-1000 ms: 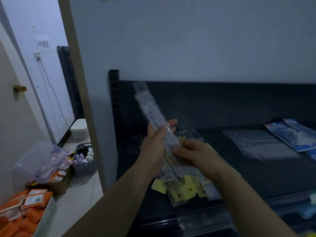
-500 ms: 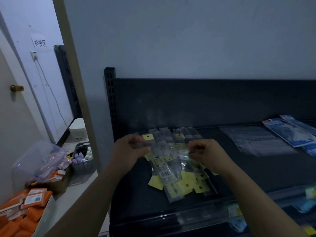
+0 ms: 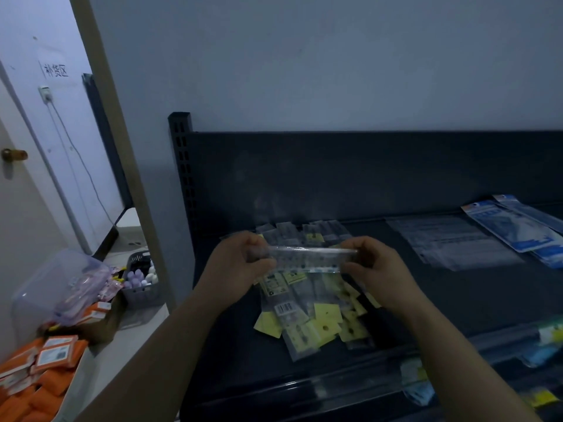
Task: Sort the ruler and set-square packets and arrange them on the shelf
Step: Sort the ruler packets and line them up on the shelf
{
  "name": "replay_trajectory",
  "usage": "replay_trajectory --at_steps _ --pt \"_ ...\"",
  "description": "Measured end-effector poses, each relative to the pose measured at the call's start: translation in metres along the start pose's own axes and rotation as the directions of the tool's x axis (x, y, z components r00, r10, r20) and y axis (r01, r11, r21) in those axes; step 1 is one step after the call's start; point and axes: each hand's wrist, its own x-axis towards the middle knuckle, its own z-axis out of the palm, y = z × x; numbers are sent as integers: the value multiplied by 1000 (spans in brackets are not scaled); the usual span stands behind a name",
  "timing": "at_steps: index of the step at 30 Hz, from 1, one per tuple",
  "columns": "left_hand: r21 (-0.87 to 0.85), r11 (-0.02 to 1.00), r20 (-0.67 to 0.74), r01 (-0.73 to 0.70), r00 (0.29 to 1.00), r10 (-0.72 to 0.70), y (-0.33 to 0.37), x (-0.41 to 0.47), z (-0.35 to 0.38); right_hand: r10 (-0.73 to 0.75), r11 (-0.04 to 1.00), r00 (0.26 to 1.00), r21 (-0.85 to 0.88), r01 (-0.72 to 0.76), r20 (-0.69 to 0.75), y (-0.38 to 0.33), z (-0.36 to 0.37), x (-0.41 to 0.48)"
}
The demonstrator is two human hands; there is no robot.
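A clear ruler packet [image 3: 306, 257] is held level above the dark shelf [image 3: 457, 303]. My left hand [image 3: 240, 261] grips its left end and my right hand [image 3: 376, 266] grips its right end. Under the hands lies a loose pile of clear ruler packets with yellow header cards [image 3: 316, 318], spread from the shelf's back toward its front. Flat clear packets [image 3: 451, 245] lie further right on the shelf, and blue set-square packets [image 3: 515, 229] lie at the far right.
The shelf's black back panel [image 3: 365, 175] rises behind the pile, with a perforated post [image 3: 181, 166] at its left. A lower shelf [image 3: 518, 354] holds more goods. At left stand a grey basket [image 3: 141, 284], a clear tub [image 3: 58, 287] and orange packets [image 3: 39, 370].
The packet was upright and tilted in both hands a second ago. It has been turned level and lowered over the pile, with my hands now apart at its two ends.
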Motion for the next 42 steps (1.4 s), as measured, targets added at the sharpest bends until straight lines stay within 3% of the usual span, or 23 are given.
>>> replay_trajectory --at_steps 9,18,23,25,32,34,37,39,42 --pt "-25 999 65 38 997 -36 51 -1 65 38 999 998 -5 -38 59 16 -70 -2" --pt "-173 980 85 103 992 -89 98 19 168 85 970 993 221 -102 84 79 -188 23" --pt "-298 932 104 205 978 -182 131 32 242 132 983 976 106 -152 175 115 -261 41" --pt "-242 951 76 192 981 -178 141 39 271 130 991 976 6 -134 177 127 -285 48" --pt "254 964 12 80 996 -85 165 50 337 100 953 972 -302 -32 212 166 -325 71" --pt "411 909 -21 72 997 -70 166 47 342 49 901 969 -430 63 243 178 -324 71" --pt "703 711 -8 8 1000 -3 162 42 345 -66 807 950 -544 229 304 194 -318 69" --pt "786 613 110 -82 994 -9 159 36 348 -83 785 919 -543 298 385 200 -316 64" --pt "816 567 208 -109 972 -111 154 28 349 -46 788 852 -506 352 522 205 -320 57"
